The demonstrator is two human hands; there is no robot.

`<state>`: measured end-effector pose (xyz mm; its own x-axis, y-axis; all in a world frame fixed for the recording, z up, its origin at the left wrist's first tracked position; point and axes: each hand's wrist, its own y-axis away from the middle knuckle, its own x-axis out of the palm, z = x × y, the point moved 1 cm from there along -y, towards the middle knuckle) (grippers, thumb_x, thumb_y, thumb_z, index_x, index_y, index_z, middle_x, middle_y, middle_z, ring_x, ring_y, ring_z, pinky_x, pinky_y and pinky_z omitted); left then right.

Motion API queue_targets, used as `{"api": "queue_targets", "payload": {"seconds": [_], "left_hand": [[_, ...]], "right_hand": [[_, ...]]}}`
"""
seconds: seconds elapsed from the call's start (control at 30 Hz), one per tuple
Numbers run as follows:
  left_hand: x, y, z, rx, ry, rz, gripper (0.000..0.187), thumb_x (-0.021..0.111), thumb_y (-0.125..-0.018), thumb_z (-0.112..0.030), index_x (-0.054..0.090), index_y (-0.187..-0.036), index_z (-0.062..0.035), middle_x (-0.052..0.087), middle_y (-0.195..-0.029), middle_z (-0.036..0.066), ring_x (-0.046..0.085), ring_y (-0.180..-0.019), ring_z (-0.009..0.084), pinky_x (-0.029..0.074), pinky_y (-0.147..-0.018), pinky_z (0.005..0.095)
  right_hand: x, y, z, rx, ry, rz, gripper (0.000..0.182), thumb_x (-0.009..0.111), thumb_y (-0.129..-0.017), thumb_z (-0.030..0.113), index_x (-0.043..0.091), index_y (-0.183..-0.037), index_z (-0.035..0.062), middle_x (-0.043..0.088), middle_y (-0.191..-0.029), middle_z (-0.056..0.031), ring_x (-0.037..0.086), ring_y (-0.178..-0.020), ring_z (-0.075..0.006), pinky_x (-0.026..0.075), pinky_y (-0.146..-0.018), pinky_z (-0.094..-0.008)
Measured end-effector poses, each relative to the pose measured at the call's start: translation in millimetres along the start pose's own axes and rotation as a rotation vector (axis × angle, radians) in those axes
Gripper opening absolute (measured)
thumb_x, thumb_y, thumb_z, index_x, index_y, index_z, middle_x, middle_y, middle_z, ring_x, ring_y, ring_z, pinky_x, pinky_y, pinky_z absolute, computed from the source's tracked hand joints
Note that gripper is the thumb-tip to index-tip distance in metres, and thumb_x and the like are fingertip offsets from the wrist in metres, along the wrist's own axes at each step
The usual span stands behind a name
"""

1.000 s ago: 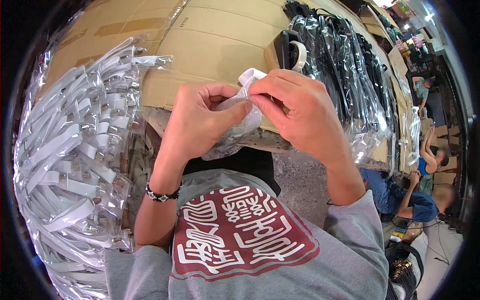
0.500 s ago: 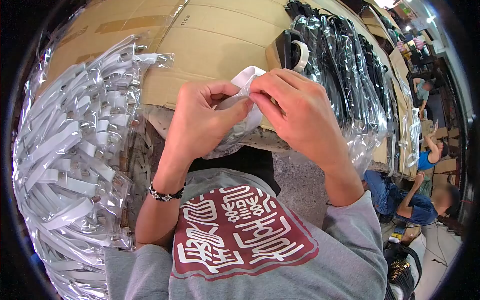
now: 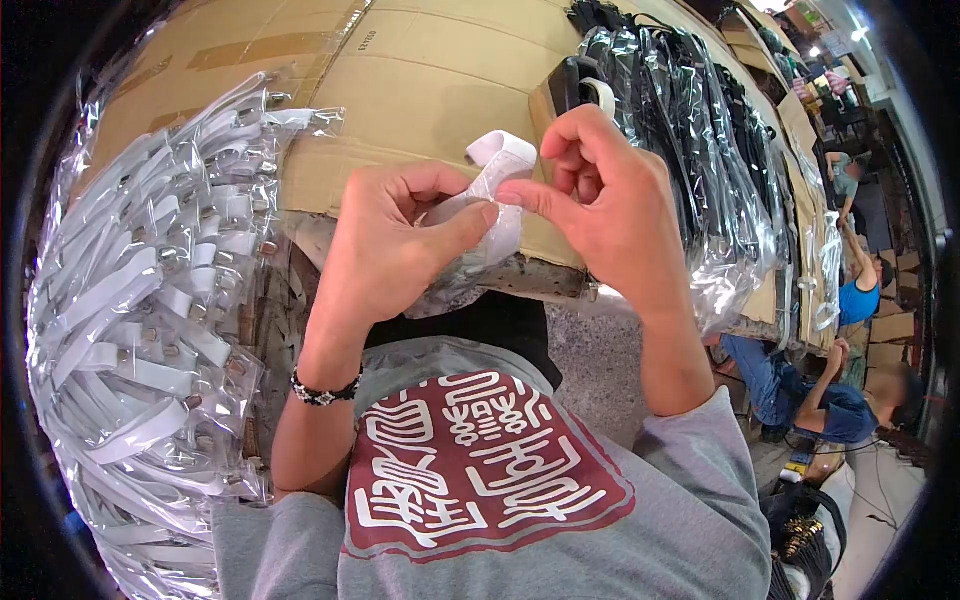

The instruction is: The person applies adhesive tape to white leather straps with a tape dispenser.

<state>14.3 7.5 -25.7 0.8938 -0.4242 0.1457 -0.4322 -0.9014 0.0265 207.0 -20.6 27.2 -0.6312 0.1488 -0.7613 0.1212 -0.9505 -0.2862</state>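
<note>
Two hands (image 3: 500, 215) close one small bag.
We pinch the bagged white strap (image 3: 497, 180) above the counter (image 3: 420, 90) edge: left hand grips it, right fingertips should press the flap flat.

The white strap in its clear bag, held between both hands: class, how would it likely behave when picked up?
Probably floppy: the white strap bends over above the left hand. Likely light: the right hand pinches it with fingers alone. Its glossy clear bag may be slippery.
</note>
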Motion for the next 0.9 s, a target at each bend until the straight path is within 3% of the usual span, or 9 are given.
{"api": "queue_targets", "payload": {"seconds": [0.13, 0.23, 0.33, 0.53, 0.63, 0.73, 0.83, 0.9], "left_hand": [[-0.1, -0.1, -0.2, 0.000, -0.037, 0.013, 0.015, 0.077, -0.086, -0.004, 0.073, -0.097, 0.0041, 0.071, -0.082, 0.003, 0.062, -0.072, 0.0059, 0.047, -0.063, 0.0211], [4.4, 0.0, -2.2, -0.007, -0.021, 0.012, 0.013, 0.076, -0.086, -0.004, 0.073, -0.096, 0.0037, 0.070, -0.082, 0.003, 0.061, -0.072, 0.0054, 0.046, -0.063, 0.0208], [7.4, 0.4, -1.6, 0.003, -0.031, 0.021, 0.012, 0.075, -0.086, -0.003, 0.073, -0.096, 0.0035, 0.070, -0.083, 0.002, 0.061, -0.073, 0.0050, 0.046, -0.063, 0.0205], [7.3, 0.7, 8.3, 0.034, -0.020, 0.012, 0.012, 0.075, -0.086, -0.002, 0.073, -0.096, 0.0042, 0.071, -0.084, 0.003, 0.062, -0.075, 0.0057, 0.048, -0.066, 0.0213], [3.7, 1.6, 5.4, 0.003, 0.030, 0.004, 0.013, 0.076, -0.086, -0.003, 0.073, -0.096, 0.0047, 0.072, -0.084, 0.005, 0.063, -0.074, 0.0068, 0.049, -0.066, 0.0219], [-1.9, 3.8, 2.5, -0.021, 0.086, -0.004, 0.016, 0.076, -0.086, -0.004, 0.073, -0.097, 0.0061, 0.072, -0.085, 0.006, 0.063, -0.073, 0.0064, 0.049, -0.066, 0.0218], [-8.3, 2.6, 2.4, 0.002, 0.120, -0.009, 0.016, 0.076, -0.086, -0.003, 0.072, -0.098, 0.0070, 0.072, -0.086, 0.007, 0.063, -0.074, 0.0069, 0.050, -0.066, 0.0218], [-9.5, 3.0, 2.6, 0.015, 0.126, -0.006, 0.016, 0.076, -0.087, -0.002, 0.072, -0.099, 0.0071, 0.073, -0.086, 0.007, 0.064, -0.075, 0.0075, 0.051, -0.067, 0.0220]], "right_hand": [[0.9, -1.0, -7.3, 0.070, -0.228, 0.022, 0.042, 0.087, -0.077, 0.023, 0.056, -0.098, 0.0038, 0.056, -0.066, -0.0028, 0.050, -0.056, -0.0108, 0.041, -0.053, -0.0266], [4.8, 0.0, -12.3, 0.114, -0.376, 0.013, 0.045, 0.088, -0.077, 0.022, 0.056, -0.102, 0.0033, 0.057, -0.068, -0.0010, 0.051, -0.059, -0.0081, 0.042, -0.054, -0.0248], [8.3, -1.1, -13.7, 0.104, -0.368, -0.001, 0.050, 0.089, -0.076, 0.021, 0.054, -0.107, 0.0033, 0.058, -0.069, -0.0006, 0.051, -0.061, -0.0071, 0.040, -0.054, -0.0236], [17.4, -5.0, -30.8, 0.282, -0.611, 0.113, 0.057, 0.089, -0.078, 0.023, 0.051, -0.115, 0.0022, 0.058, -0.073, 0.0004, 0.051, -0.067, -0.0062, 0.038, -0.055, -0.0226], [25.7, -1.1, -27.9, 0.221, -0.700, 0.052, 0.053, 0.085, -0.084, 0.025, 0.051, -0.117, 0.0016, 0.060, -0.076, 0.0003, 0.053, -0.070, -0.0058, 0.039, -0.057, -0.0206], [17.2, 2.0, -15.2, 0.352, -0.868, -0.090, 0.043, 0.078, -0.090, 0.026, 0.055, -0.116, 0.0011, 0.062, -0.080, 0.0001, 0.055, -0.072, -0.0053, 0.039, -0.059, -0.0184], [19.2, 12.8, -20.2, 0.351, -0.784, -0.186, 0.031, 0.073, -0.094, 0.026, 0.063, -0.106, 0.0000, 0.064, -0.081, -0.0002, 0.056, -0.072, -0.0038, 0.040, -0.059, -0.0172], [26.3, 20.2, -17.9, 0.321, -0.757, -0.114, 0.027, 0.074, -0.093, 0.025, 0.066, -0.099, -0.0001, 0.065, -0.080, 0.0007, 0.055, -0.070, -0.0028, 0.040, -0.058, -0.0176]]}}
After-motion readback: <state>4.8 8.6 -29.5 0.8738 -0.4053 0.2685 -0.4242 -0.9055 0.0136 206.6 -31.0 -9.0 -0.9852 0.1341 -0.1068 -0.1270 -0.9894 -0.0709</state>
